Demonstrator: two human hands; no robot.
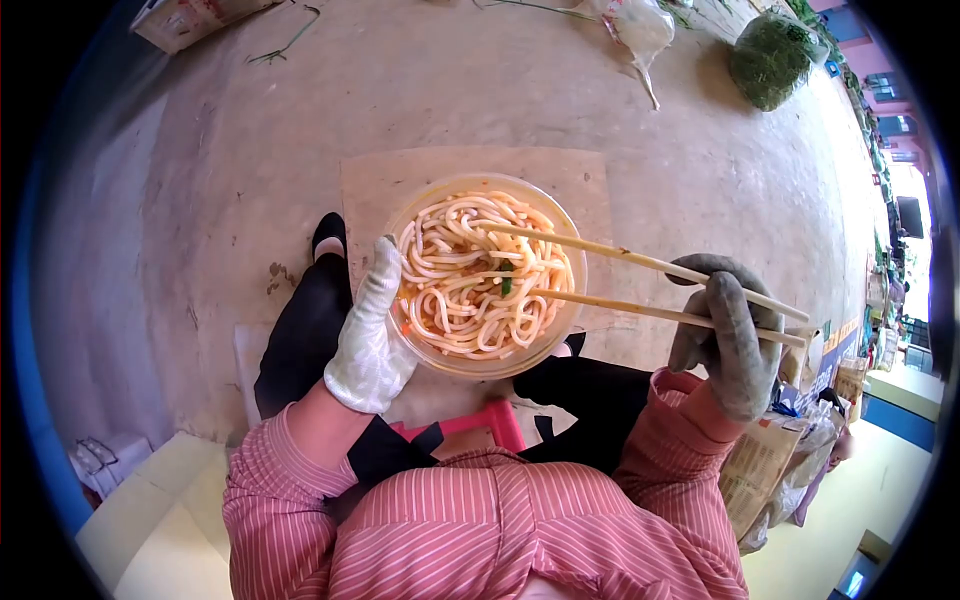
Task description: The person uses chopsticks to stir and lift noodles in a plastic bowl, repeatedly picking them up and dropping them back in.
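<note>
A round clear plastic bowl [572, 330] is held up over my lap, full of thick white noodles [440, 240] in reddish broth with a bit of green leaf [506, 280]. My left hand [370, 330], in a white glove, grips the bowl's left side, thumb on the rim; its other fingers are hidden underneath. My right hand [735, 335], in a grey stained glove, is closed around a pair of wooden chopsticks [640, 259]. The chopsticks are spread apart, and their tips rest among the noodles.
Beneath the bowl a flat brown cardboard sheet [375, 180] lies on the concrete floor [250, 130]. A pink stool [505, 425] is under me. Farther off lie a bag of greens [775, 65] and a white plastic bag [640, 30]. Cardboard boxes [755, 470] stand at my right.
</note>
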